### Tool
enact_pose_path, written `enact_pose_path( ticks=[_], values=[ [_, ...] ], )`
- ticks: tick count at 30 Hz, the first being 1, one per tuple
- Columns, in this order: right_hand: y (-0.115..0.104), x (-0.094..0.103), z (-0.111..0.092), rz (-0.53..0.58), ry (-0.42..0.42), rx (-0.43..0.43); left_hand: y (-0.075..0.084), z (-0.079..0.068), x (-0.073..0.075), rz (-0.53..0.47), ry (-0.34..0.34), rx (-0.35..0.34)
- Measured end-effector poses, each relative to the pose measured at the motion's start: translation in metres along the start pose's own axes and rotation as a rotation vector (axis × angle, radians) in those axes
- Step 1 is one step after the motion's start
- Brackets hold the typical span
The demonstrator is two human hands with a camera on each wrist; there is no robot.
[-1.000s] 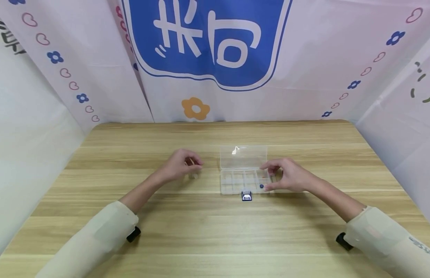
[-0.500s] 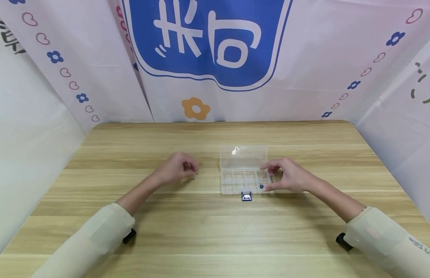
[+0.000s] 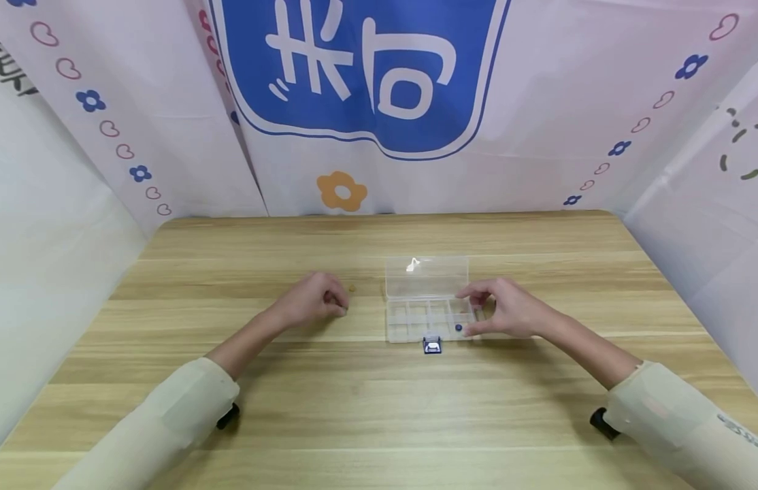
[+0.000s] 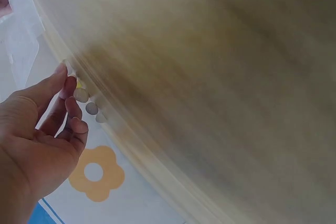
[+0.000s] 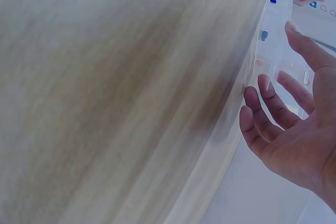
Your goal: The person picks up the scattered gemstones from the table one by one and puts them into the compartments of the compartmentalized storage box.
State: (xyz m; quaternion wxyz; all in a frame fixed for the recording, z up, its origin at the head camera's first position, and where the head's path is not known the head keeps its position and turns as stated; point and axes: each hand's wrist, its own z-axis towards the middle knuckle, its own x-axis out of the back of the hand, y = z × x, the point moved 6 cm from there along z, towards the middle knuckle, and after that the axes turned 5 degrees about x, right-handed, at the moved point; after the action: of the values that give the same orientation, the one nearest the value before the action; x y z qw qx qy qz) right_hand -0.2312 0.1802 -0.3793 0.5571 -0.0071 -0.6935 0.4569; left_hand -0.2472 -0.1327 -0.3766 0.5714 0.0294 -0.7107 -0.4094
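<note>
A clear plastic compartment box (image 3: 399,337) stands on the table with its lid (image 3: 428,275) raised behind it. My right hand (image 3: 507,309) grips the box's right end, thumb at the front corner and index finger at the back. Inside the box near that thumb lies a small round blue piece (image 3: 458,327). Left of the box, my left hand (image 3: 310,299) is down at the tabletop, thumb and index finger pinching a small pale piece (image 4: 70,68), mostly hidden. By its fingers in the left wrist view are several small pale discs (image 4: 81,95) and a yellow bit (image 4: 79,84).
A tiny yellowish piece (image 3: 352,288) lies on the wooden table (image 3: 379,408) just beyond the left fingertips. A blue latch (image 3: 432,345) sticks out from the box's front. Printed white cloth (image 3: 538,136) hangs behind the table and at both sides.
The left hand has drawn back slightly leftward and its thumb and index finger have come together on the small pale piece. The yellowish piece is uncovered. The right hand keeps its place.
</note>
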Motion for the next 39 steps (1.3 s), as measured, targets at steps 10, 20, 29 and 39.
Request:
enact_pose_path(
  ticks=[10, 20, 29, 39],
  values=[
    [-0.002, 0.001, 0.000, 0.003, 0.001, 0.002, 0.001, 0.000, 0.001, 0.025, -0.009, 0.019],
    [-0.002, 0.000, 0.000, 0.007, -0.003, 0.000, 0.000, -0.002, 0.007, -0.001, 0.026, 0.019],
    [-0.001, 0.000, 0.000, 0.010, -0.003, -0.003, 0.004, -0.001, 0.007, 0.010, 0.036, 0.040],
    [-0.001, 0.001, 0.000, 0.005, 0.001, -0.003, 0.010, 0.003, 0.006, -0.004, 0.063, 0.036]
  ],
)
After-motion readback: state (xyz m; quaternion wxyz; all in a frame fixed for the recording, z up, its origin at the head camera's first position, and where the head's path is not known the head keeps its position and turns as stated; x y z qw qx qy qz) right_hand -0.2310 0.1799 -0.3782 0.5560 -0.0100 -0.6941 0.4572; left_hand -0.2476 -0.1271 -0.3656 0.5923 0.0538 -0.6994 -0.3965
